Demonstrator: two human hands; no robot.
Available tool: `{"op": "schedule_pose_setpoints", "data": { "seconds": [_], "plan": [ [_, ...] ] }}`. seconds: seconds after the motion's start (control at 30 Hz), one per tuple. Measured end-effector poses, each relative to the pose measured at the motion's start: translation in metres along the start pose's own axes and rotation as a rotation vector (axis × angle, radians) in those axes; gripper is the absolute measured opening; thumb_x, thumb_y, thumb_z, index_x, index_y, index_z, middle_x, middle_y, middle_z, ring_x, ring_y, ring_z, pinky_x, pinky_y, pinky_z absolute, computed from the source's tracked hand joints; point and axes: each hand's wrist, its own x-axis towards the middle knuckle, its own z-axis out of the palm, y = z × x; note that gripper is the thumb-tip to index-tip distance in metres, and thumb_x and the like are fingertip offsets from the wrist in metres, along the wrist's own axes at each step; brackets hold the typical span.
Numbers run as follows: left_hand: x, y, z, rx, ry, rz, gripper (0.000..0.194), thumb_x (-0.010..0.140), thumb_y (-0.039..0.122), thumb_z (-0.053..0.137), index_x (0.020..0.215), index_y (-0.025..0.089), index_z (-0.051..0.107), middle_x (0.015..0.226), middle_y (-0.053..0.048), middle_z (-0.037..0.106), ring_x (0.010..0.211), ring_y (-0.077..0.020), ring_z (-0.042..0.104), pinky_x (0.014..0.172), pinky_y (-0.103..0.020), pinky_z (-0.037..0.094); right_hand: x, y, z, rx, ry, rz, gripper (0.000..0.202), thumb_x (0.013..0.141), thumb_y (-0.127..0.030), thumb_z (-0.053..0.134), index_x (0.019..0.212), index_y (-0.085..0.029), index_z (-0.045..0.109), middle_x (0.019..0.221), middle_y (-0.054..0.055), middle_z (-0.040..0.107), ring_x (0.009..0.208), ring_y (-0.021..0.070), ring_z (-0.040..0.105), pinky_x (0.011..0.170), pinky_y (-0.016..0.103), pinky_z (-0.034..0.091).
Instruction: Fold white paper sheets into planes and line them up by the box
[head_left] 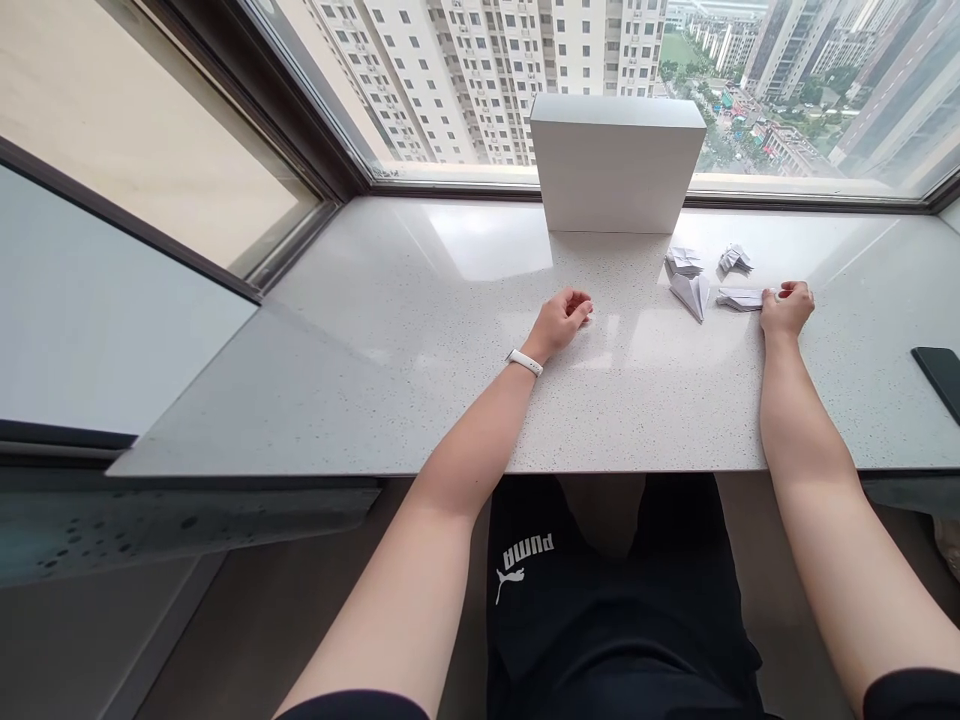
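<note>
My right hand (787,308) is closed at the right end of a long, narrow piece of folded white paper (739,299), which lies low on the counter. Close by on its left is a pointed paper plane (691,295), tip towards me. Behind these sit a flat, squarish folded paper (684,261) and a small crumpled-looking folded paper (735,259). My left hand (564,318), with a white band on its wrist, rests on the counter left of the papers. Its fingers are curled in, and nothing shows in them.
A plain white box (615,170) stands upright at the back, by the window. A dark phone (939,378) lies at the right edge of the view. The speckled white counter (360,370) ends in a straight front edge just before my legs.
</note>
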Motion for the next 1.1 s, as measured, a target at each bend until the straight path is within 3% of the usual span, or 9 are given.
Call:
{"op": "schedule_pose_setpoints", "data": {
  "seconds": [0.27, 0.47, 0.57, 0.67, 0.77, 0.87, 0.97, 1.1],
  "plan": [
    [0.001, -0.003, 0.001, 0.008, 0.003, 0.014, 0.013, 0.116, 0.033, 0.080, 0.113, 0.021, 0.078, 0.117, -0.012, 0.091, 0.101, -0.0232, 0.088, 0.101, -0.041, 0.077, -0.008, -0.010, -0.008, 0.076, 0.043, 0.086, 0.016, 0.108, -0.022, 0.065, 0.120, -0.028, 0.058, 0.116, 0.012, 0.074, 0.115, 0.0367, 0.079, 0.120, 0.062, 0.063],
    [0.000, -0.001, 0.012, 0.092, 0.083, 0.062, 0.017, 0.114, 0.032, 0.073, 0.100, 0.024, 0.076, 0.102, -0.009, 0.089, 0.091, -0.0244, 0.084, 0.094, -0.042, 0.073, -0.049, -0.044, -0.003, -0.039, 0.153, -0.086, 0.019, 0.117, -0.032, 0.054, 0.129, -0.026, 0.068, 0.135, 0.022, 0.072, 0.140, 0.0465, 0.071, 0.128, 0.079, 0.057],
    [-0.001, 0.001, 0.014, 0.105, 0.087, 0.074, 0.016, 0.112, 0.033, 0.073, 0.098, 0.025, 0.075, 0.099, -0.008, 0.088, 0.091, -0.0251, 0.084, 0.092, -0.041, 0.071, -0.085, -0.076, 0.005, 0.028, 0.011, -0.214, 0.028, 0.118, -0.033, 0.050, 0.134, -0.027, 0.073, 0.136, 0.021, 0.072, 0.143, 0.0460, 0.068, 0.128, 0.077, 0.058],
    [0.000, 0.003, 0.014, 0.110, 0.072, 0.085, 0.015, 0.112, 0.031, 0.070, 0.099, 0.025, 0.075, 0.099, -0.008, 0.088, 0.094, -0.0255, 0.083, 0.093, -0.041, 0.070, -0.120, -0.103, 0.013, 0.156, -0.243, -0.372, 0.029, 0.114, -0.032, 0.055, 0.130, -0.026, 0.078, 0.135, 0.022, 0.078, 0.138, 0.0487, 0.066, 0.129, 0.080, 0.055],
    [0.000, 0.004, 0.022, 0.249, 0.053, 0.124, 0.012, 0.111, 0.026, 0.068, 0.101, 0.025, 0.076, 0.104, -0.010, 0.087, 0.099, -0.0284, 0.081, 0.101, -0.046, 0.069, -0.146, -0.117, 0.017, 0.175, -0.470, -0.534, 0.022, 0.110, -0.028, 0.063, 0.121, -0.028, 0.082, 0.130, 0.022, 0.083, 0.135, 0.0492, 0.066, 0.128, 0.078, 0.055],
    [-0.007, 0.004, 0.036, 0.468, 0.018, 0.164, 0.009, 0.107, 0.021, 0.073, 0.105, 0.022, 0.081, 0.115, -0.017, 0.086, 0.117, -0.0360, 0.079, 0.118, -0.056, 0.064, -0.162, -0.120, 0.015, 0.089, -0.632, -0.660, 0.016, 0.110, -0.025, 0.068, 0.113, -0.028, 0.083, 0.126, 0.019, 0.084, 0.133, 0.0459, 0.069, 0.124, 0.069, 0.060],
    [-0.022, 0.003, 0.047, 0.588, -0.020, 0.201, 0.016, 0.109, 0.024, 0.074, 0.115, 0.020, 0.088, 0.137, -0.022, 0.085, 0.136, -0.0416, 0.074, 0.132, -0.063, 0.055, -0.173, -0.118, 0.012, 0.076, -0.677, -0.725, 0.015, 0.110, -0.026, 0.071, 0.110, -0.027, 0.086, 0.125, 0.017, 0.085, 0.127, 0.0425, 0.072, 0.123, 0.064, 0.061],
    [-0.038, -0.001, 0.049, 0.617, -0.074, 0.225, 0.023, 0.111, 0.025, 0.073, 0.123, 0.023, 0.092, 0.152, -0.020, 0.083, 0.144, -0.0420, 0.070, 0.136, -0.064, 0.052, -0.181, -0.117, 0.008, 0.129, -0.676, -0.737, 0.018, 0.109, -0.031, 0.074, 0.114, -0.028, 0.091, 0.130, 0.017, 0.086, 0.129, 0.0444, 0.071, 0.126, 0.068, 0.059]
  ]
}}
